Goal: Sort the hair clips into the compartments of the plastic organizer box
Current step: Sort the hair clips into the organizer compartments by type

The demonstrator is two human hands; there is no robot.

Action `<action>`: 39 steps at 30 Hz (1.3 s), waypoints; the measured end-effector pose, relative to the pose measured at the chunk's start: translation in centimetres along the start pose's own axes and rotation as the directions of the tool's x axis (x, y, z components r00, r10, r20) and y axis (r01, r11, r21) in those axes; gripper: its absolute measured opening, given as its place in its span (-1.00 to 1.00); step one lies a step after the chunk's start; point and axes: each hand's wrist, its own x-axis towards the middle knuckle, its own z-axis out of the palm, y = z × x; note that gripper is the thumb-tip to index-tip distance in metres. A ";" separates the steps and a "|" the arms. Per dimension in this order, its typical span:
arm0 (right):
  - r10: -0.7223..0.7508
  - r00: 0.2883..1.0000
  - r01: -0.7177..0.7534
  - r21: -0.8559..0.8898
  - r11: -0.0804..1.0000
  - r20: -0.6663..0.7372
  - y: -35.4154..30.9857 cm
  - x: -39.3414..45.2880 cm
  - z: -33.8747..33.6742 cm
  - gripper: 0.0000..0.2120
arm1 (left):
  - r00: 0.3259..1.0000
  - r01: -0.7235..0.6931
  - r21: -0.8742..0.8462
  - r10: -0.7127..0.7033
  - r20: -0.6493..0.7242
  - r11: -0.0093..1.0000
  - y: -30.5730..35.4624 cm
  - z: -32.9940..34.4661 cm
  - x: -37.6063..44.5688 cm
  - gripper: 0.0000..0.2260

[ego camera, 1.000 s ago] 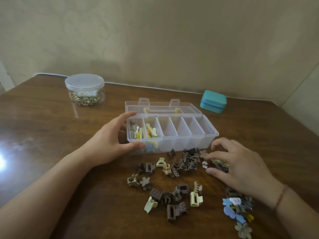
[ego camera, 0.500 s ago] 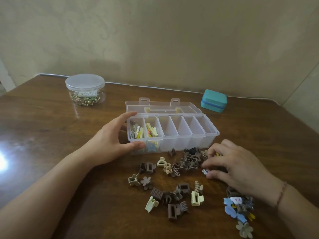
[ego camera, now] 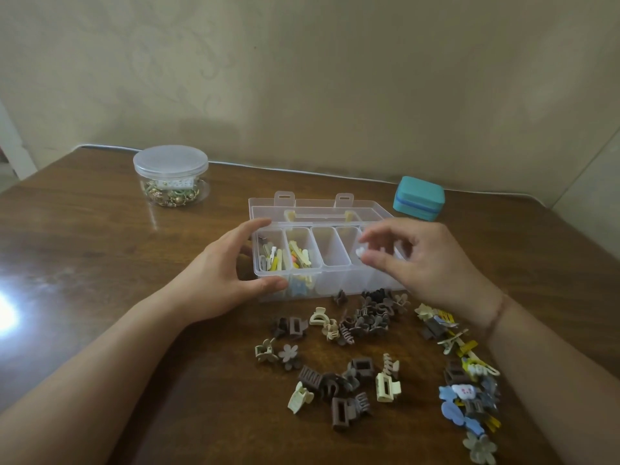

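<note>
The clear plastic organizer box (ego camera: 332, 260) stands open on the table, lid folded back. Its two leftmost compartments hold small yellow, white and orange clips; the third is bare. My left hand (ego camera: 221, 280) grips the box's left end, thumb on the front wall and fingers over the far rim. My right hand (ego camera: 419, 260) hovers over the right compartments and pinches a small white clip (ego camera: 359, 252) between thumb and fingers. Several brown and beige claw clips (ego camera: 339, 374) lie scattered in front of the box.
A heap of flat blue, yellow and white clips (ego camera: 466, 397) lies at the right under my right forearm. A round lidded jar (ego camera: 171, 176) of trinkets stands back left. A teal case (ego camera: 419, 198) sits behind the box. The wall runs close behind the table.
My right hand took a small white clip from the pile and rose up over the box's right compartments. My left hand stayed on the box.
</note>
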 end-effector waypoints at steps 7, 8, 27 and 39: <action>0.058 0.994 -0.061 0.022 0.998 0.097 0.9 2.5 0.1 -0.84 | 1.000 -0.009 -0.004 0.009 -0.012 1.000 -0.1 -0.1 -0.1 -0.10; 0.061 0.996 -0.062 0.020 0.998 0.070 1.3 2.1 -0.8 -0.84 | 1.000 -0.011 -0.008 0.011 -0.012 1.000 -0.1 -0.1 0.0 -0.11; 0.343 0.905 -0.247 -0.347 0.905 0.251 4.8 -13.2 -5.2 -0.85 | 0.999 -0.024 -0.090 0.022 -0.025 0.996 -0.3 0.4 0.0 -0.20; 0.048 0.999 -0.049 -0.167 0.985 -0.008 0.9 -4.8 -2.9 -0.80 | 0.999 -0.055 -0.111 0.054 -0.005 0.992 -0.1 0.2 -0.1 -0.13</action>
